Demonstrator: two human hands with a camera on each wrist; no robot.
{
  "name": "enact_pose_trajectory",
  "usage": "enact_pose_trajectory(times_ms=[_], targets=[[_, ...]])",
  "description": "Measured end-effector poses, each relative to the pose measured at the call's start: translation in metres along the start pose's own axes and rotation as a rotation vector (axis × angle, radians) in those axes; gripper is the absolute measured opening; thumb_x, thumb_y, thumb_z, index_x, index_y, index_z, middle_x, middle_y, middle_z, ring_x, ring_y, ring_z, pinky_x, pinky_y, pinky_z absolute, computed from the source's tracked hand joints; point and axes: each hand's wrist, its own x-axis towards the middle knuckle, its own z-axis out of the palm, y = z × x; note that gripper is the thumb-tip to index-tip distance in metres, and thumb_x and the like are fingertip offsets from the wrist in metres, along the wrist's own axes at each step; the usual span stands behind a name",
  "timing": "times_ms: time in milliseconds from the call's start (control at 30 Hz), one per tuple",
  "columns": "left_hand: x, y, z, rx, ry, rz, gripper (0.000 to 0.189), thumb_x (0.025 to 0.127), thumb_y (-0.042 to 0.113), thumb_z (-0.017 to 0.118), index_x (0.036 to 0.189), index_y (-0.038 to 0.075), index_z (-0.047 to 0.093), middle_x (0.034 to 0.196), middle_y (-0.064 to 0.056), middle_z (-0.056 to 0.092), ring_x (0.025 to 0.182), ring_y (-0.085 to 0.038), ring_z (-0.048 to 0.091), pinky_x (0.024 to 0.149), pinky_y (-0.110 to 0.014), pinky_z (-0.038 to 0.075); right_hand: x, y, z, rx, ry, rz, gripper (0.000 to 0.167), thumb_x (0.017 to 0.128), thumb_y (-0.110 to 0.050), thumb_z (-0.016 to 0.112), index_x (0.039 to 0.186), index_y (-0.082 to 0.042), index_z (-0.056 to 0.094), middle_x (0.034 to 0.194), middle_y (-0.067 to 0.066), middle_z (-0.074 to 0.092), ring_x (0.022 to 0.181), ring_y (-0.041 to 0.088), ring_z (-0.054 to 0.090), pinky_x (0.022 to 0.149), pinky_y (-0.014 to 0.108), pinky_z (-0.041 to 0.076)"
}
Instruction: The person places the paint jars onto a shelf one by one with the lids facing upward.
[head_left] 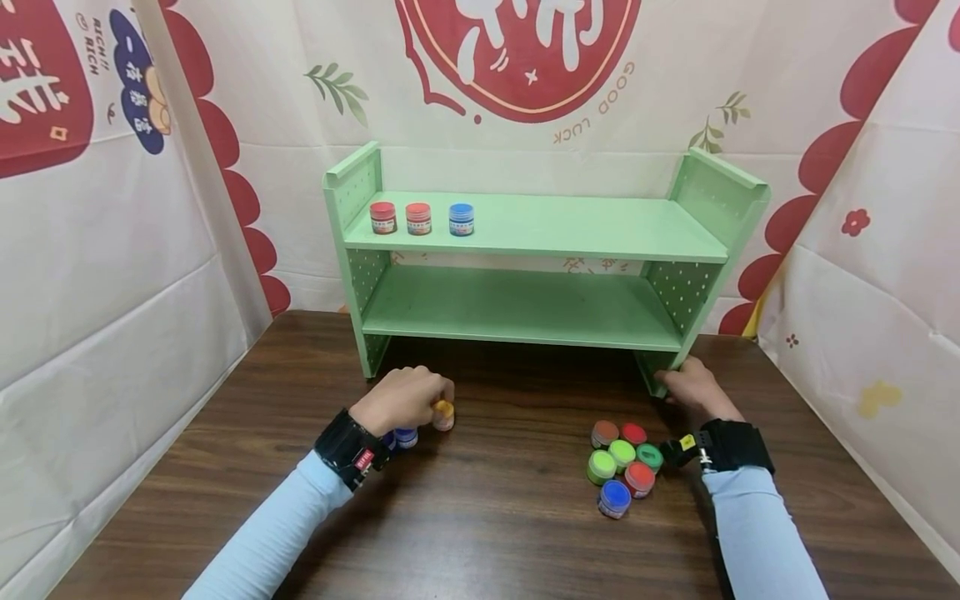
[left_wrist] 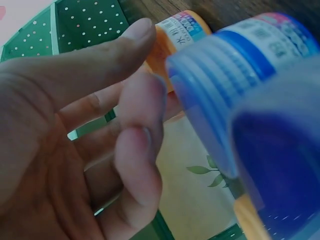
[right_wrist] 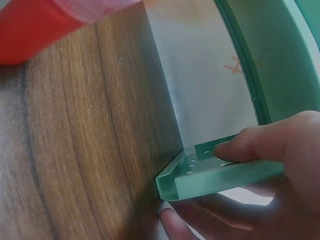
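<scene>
My left hand point(head_left: 405, 398) reaches down to the table and pinches an orange-lidded paint jar point(head_left: 444, 417) by its lid. In the left wrist view, thumb and fingers lie against this orange jar point(left_wrist: 182, 31), partly covering it. Close to that hand stand blue paint jars point(head_left: 407, 437), half hidden by the wrist. My right hand point(head_left: 697, 390) grips the foot of the right side panel of a green two-tier shelf point(head_left: 525, 304). In the right wrist view, the thumb lies on the perforated panel point(right_wrist: 227, 180), with fingers beneath its edge.
On the top tier, at the left, stand a red jar point(head_left: 383, 218), a coral jar point(head_left: 418, 218) and a blue jar point(head_left: 461, 220). Several more jars, including a blue-lidded jar point(head_left: 615, 498), cluster near the right forearm. Printed cloth point(head_left: 525, 171) hangs behind and at both sides.
</scene>
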Motion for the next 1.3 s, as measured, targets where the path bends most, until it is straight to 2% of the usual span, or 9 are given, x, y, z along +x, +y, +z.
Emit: enact_pose_trajectory(times_ms=[200, 367, 767, 900, 1033, 1133, 1300], targets=[[0.0010, -0.0012, -0.0002, 0.019, 0.002, -0.009, 0.014, 0.096, 0.017, 0.074, 0.109, 0.014, 0.078, 0.099, 0.000, 0.075, 0.080, -0.012, 0.062, 0.068, -0.033, 0.055, 0.0005, 0.0006, 0.0002, -0.001, 0.007, 0.011, 0.041, 0.100, -0.015, 0.051, 0.128, 0.015, 0.046, 0.111, 0.030, 0.057, 0.084, 0.029, 0.064, 0.069, 0.036, 0.056], [0.0017, -0.0030, 0.0004, 0.031, -0.008, -0.029, 0.021, 0.096, 0.014, 0.071, 0.117, 0.013, 0.077, 0.109, -0.004, 0.076, 0.086, -0.013, 0.064, 0.069, -0.033, 0.055, -0.0009, 0.0005, -0.0002, -0.007, 0.009, 0.014, 0.040, 0.101, -0.014, 0.050, 0.127, 0.016, 0.047, 0.110, 0.030, 0.057, 0.084, 0.029, 0.064, 0.069, 0.036, 0.056], [0.0008, -0.0041, 0.0009, 0.030, 0.011, 0.007, 0.022, 0.096, 0.011, 0.069, 0.117, 0.011, 0.075, 0.108, -0.003, 0.076, 0.090, -0.016, 0.067, 0.073, -0.037, 0.057, -0.0005, 0.0004, 0.0005, -0.003, 0.006, 0.027, 0.040, 0.100, -0.015, 0.051, 0.126, 0.015, 0.047, 0.111, 0.029, 0.058, 0.081, 0.027, 0.064, 0.069, 0.035, 0.056], [0.0007, -0.0028, -0.0004, 0.040, 0.048, 0.026, 0.024, 0.095, 0.012, 0.070, 0.118, 0.011, 0.075, 0.109, -0.004, 0.077, 0.088, -0.015, 0.069, 0.068, -0.032, 0.056, 0.0001, 0.0006, 0.0008, -0.005, 0.008, 0.024, 0.041, 0.100, -0.015, 0.051, 0.127, 0.015, 0.046, 0.113, 0.032, 0.057, 0.081, 0.028, 0.064, 0.069, 0.036, 0.056], [0.0017, -0.0021, -0.0003, 0.034, 0.108, 0.045, 0.024, 0.094, 0.022, 0.074, 0.115, 0.010, 0.076, 0.099, -0.001, 0.074, 0.071, -0.010, 0.059, 0.055, -0.025, 0.044, 0.0016, 0.0012, 0.0014, -0.012, 0.012, 0.018, 0.040, 0.099, -0.015, 0.051, 0.127, 0.014, 0.047, 0.111, 0.030, 0.058, 0.079, 0.027, 0.065, 0.068, 0.035, 0.056], [0.0029, -0.0019, 0.0004, 0.028, 0.161, 0.049, 0.026, 0.092, 0.031, 0.077, 0.111, 0.012, 0.076, 0.092, 0.002, 0.070, 0.065, -0.008, 0.053, 0.050, -0.022, 0.037, 0.0027, 0.0020, 0.0013, -0.020, 0.015, 0.012, 0.038, 0.099, -0.016, 0.052, 0.124, 0.014, 0.048, 0.108, 0.029, 0.059, 0.077, 0.026, 0.065, 0.068, 0.035, 0.056], [0.0050, -0.0009, -0.0001, 0.025, 0.270, 0.060, 0.026, 0.090, 0.035, 0.076, 0.109, 0.018, 0.076, 0.092, 0.006, 0.069, 0.067, -0.005, 0.053, 0.051, -0.019, 0.040, 0.0036, 0.0027, 0.0005, -0.012, 0.013, 0.001, 0.036, 0.101, -0.016, 0.051, 0.123, 0.012, 0.048, 0.109, 0.028, 0.058, 0.079, 0.025, 0.064, 0.068, 0.035, 0.056]])
